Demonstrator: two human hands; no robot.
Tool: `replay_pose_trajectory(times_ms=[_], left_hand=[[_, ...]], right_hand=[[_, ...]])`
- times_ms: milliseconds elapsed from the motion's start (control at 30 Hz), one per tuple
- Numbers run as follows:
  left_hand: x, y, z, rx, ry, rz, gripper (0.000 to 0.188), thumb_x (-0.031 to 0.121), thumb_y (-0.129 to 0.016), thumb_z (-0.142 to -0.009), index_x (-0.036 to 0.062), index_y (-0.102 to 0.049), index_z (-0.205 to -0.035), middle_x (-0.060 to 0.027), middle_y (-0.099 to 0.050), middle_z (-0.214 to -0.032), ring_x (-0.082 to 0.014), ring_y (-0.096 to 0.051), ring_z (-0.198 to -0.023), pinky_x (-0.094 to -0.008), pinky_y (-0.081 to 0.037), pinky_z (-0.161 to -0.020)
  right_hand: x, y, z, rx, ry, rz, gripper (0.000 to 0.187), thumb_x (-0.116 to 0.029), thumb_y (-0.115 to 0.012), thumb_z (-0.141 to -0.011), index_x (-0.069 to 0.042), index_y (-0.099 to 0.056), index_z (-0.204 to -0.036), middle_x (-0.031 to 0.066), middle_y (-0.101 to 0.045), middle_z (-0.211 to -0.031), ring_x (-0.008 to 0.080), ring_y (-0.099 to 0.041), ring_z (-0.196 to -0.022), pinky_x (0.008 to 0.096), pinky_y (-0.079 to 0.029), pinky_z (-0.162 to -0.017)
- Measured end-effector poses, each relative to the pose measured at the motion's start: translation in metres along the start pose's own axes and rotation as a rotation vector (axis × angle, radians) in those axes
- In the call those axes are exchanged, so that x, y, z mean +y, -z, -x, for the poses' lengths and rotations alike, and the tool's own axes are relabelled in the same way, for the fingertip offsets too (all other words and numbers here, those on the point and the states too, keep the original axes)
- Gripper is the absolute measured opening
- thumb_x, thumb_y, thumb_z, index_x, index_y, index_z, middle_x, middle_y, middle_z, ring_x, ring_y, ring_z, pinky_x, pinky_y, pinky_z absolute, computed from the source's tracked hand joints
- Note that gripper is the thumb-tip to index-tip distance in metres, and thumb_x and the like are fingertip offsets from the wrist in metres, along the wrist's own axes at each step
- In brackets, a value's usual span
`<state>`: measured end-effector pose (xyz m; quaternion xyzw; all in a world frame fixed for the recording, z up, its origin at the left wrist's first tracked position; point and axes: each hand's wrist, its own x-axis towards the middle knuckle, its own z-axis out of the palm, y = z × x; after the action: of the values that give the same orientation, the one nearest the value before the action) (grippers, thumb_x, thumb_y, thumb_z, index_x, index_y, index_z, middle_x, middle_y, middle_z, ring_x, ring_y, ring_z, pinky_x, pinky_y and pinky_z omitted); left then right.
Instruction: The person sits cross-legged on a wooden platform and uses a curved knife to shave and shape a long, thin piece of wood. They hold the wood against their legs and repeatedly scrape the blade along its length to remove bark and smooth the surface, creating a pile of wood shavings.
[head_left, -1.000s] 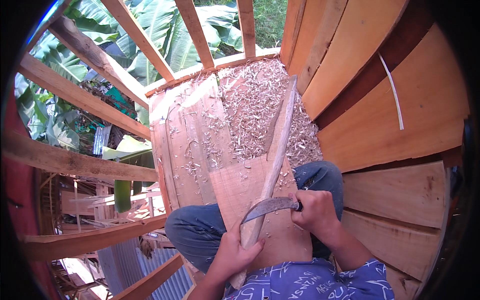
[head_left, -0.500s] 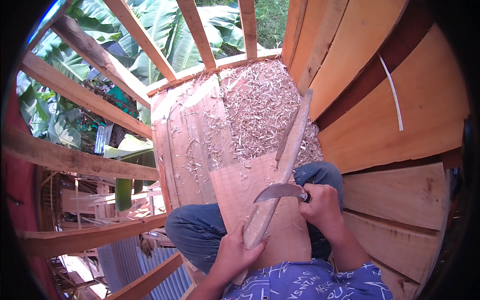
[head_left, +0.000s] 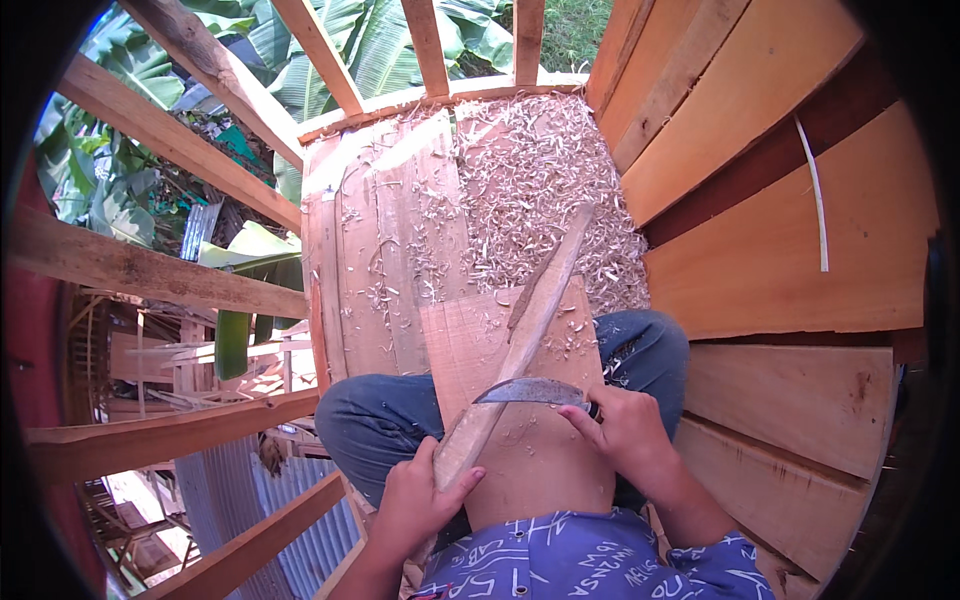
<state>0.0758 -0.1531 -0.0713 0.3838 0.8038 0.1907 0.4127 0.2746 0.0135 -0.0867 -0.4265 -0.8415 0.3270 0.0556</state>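
Observation:
My left hand (head_left: 420,497) is closed round the near end of a long, rough strip of wood (head_left: 541,322), which slants away to the far right. In my right hand (head_left: 628,432) is the handle of a curved knife (head_left: 535,391), my thumb lying toward the blade's base. The blade lies across the strip, a little beyond my left hand, its tip pointing left. Under both is a flat wooden board (head_left: 545,470) resting on my lap between my bent knees. A thin, darker sliver (head_left: 532,290) stands out along the strip's left side.
Curled wood shavings (head_left: 545,190) are heaped on the plank floor (head_left: 385,230) ahead. Upright slats (head_left: 180,255) form an open railing at left, with banana leaves (head_left: 340,75) beyond. A plank wall (head_left: 780,250) rises close on my right, with a pale thin strip (head_left: 815,195) on it.
The wood strip and both hands have shifted left in view. The knife has moved left and slightly nearer, and my right thumb now points toward the blade. The view itself has shifted a little.

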Motion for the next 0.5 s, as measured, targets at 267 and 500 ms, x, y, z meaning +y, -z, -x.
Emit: replay_pose_trajectory(times_ms=[267,500], left_hand=[[-0.03,-0.007,0.024,-0.128,0.146,-0.064,0.051,0.044,-0.064,-0.084,-0.0025,-0.046,-0.094,-0.0287,-0.059,-0.067,-0.0473,-0.062,-0.069,-0.0493,-0.048,-0.061],[-0.044,-0.028,0.02,-0.158,0.106,-0.062,0.055,0.051,-0.059,-0.086,-0.0011,-0.045,-0.093,-0.0258,-0.06,-0.062,-0.0429,-0.064,-0.061,-0.0496,-0.05,-0.059]], right_hand=[[-0.017,-0.024,0.01,-0.287,-0.038,0.177,0.053,-0.053,-0.057,-0.086,-0.002,-0.064,-0.074,0.0187,-0.06,-0.058,0.0363,-0.063,-0.057,0.0449,-0.05,-0.052],[-0.01,-0.028,0.004,-0.231,-0.071,0.319,0.054,-0.054,-0.057,-0.086,-0.003,-0.064,-0.069,0.0178,-0.06,-0.057,0.0349,-0.063,-0.055,0.0424,-0.049,-0.05]])
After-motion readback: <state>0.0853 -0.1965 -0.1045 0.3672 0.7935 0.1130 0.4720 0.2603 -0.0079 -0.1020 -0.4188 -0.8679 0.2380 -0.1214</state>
